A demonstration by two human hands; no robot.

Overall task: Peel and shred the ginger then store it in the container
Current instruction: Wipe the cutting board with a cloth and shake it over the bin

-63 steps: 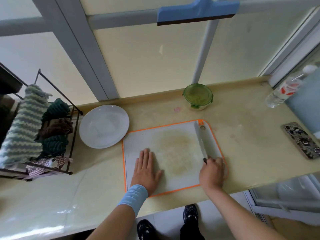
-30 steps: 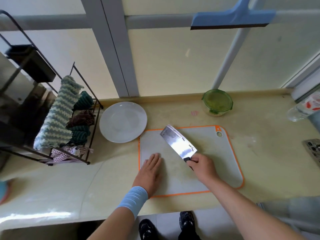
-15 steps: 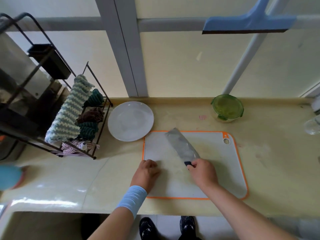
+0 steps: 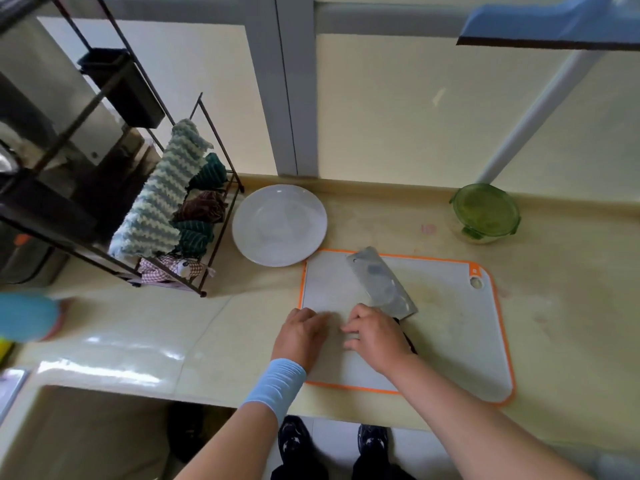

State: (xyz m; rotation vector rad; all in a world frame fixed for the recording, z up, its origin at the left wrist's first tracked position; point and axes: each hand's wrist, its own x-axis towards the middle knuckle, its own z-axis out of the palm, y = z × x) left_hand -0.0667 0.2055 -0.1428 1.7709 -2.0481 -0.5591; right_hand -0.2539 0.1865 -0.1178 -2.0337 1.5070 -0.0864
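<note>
A white cutting board with an orange rim lies on the counter. A cleaver rests flat on it, blade pointing up-left, with its dark handle showing past the edge of my right hand. My right hand lies on the board just left of the handle, fingers reaching left and off the knife. My left hand sits at the board's left edge with its fingers curled and nothing visible in them. The two hands nearly touch. A round container with a green clip lid stands closed at the back right. No loose ginger is visible.
An empty white plate sits just beyond the board's upper left corner. Left of the plate, a wire rack hung with cloths stands on the counter. A blue object is at the far left edge. The counter's front edge runs below my wrists.
The cleaver went from standing on the board's right side to lying flat near its left. My right hand has let go of the handle and my left hand has curled up.
</note>
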